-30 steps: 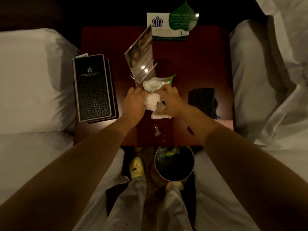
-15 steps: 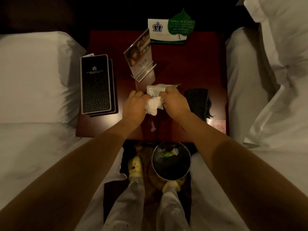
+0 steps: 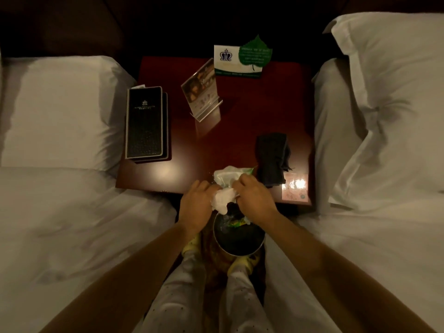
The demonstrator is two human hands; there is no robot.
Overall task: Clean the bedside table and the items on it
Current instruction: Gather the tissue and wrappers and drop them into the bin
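Observation:
The dark red bedside table (image 3: 240, 131) stands between two beds. Both my hands hold a crumpled white tissue (image 3: 222, 199) at the table's front edge, just above a round metal bin (image 3: 239, 239) on the floor. My left hand (image 3: 197, 207) grips its left side and my right hand (image 3: 254, 200) grips its right side. A white and green wrapper (image 3: 227, 174) lies on the table right behind my fingers. A black cloth (image 3: 272, 157) lies to the right of it.
A black leather folder (image 3: 145, 122) lies at the table's left edge. A clear acrylic sign stand (image 3: 203, 92) and a white card with a green leaf tag (image 3: 242, 60) stand at the back. A pink card (image 3: 294, 188) sits at the front right corner. White pillows flank both sides.
Both hands have pulled the crumpled tissue back from the middle of the table to its front edge, over the bin. The wrapper came along toward the edge.

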